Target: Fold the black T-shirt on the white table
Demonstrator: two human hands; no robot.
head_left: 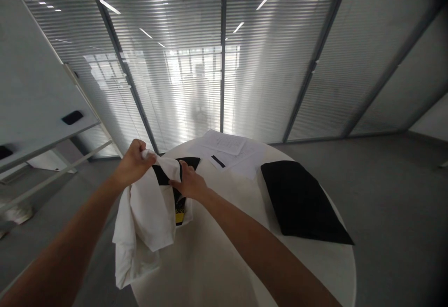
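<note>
A white shirt with a black and yellow print hangs in loose folds over the left edge of the round white table. My left hand is closed, pinching a bunched bit of its white cloth at the top. To the right, my right hand grips the same shirt between thumb and fingers, beside its black part. A strip of white cloth spans the gap between both hands. Folds hide much of the print, and the lower end drops past the table's edge.
Printed papers lie at the table's far side, with a small black bar on them. A flat black four-sided thing rests on the right. Left stands a whiteboard with a black eraser-like object; behind are glass panels with blinds.
</note>
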